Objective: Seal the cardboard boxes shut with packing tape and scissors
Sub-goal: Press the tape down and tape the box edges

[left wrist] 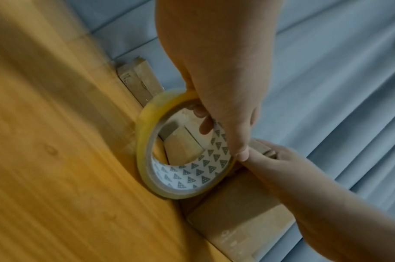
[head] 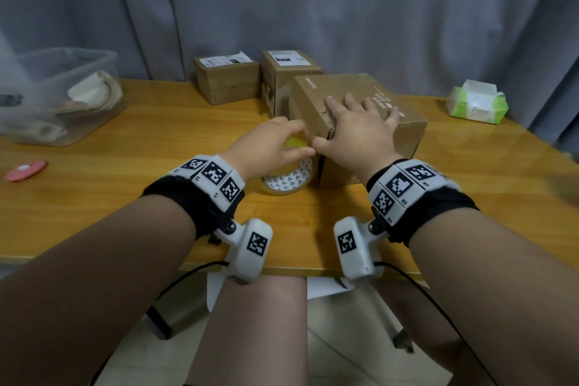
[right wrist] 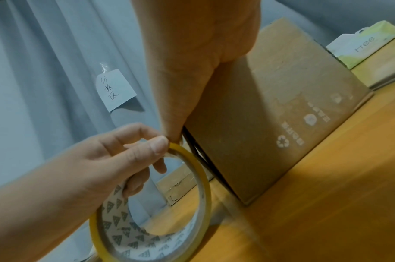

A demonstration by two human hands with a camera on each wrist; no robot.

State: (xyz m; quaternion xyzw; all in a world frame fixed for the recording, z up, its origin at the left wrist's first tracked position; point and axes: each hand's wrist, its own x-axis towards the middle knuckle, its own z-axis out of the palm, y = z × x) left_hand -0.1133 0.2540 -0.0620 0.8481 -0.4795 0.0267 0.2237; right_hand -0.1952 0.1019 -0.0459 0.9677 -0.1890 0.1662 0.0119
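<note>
A roll of clear yellowish packing tape with a triangle-patterned core stands on edge on the wooden table, against the near left corner of a large cardboard box. My left hand grips the top of the roll, thumb on the outer rim and fingers through the core. My right hand lies flat and spread on the box top, its thumb down the box's near left edge beside my left thumb. The box is closed. No scissors show.
Two smaller cardboard boxes with labels stand behind the large one by a grey curtain. A clear plastic bin sits far left, a flat pink object near it, a green tissue pack far right.
</note>
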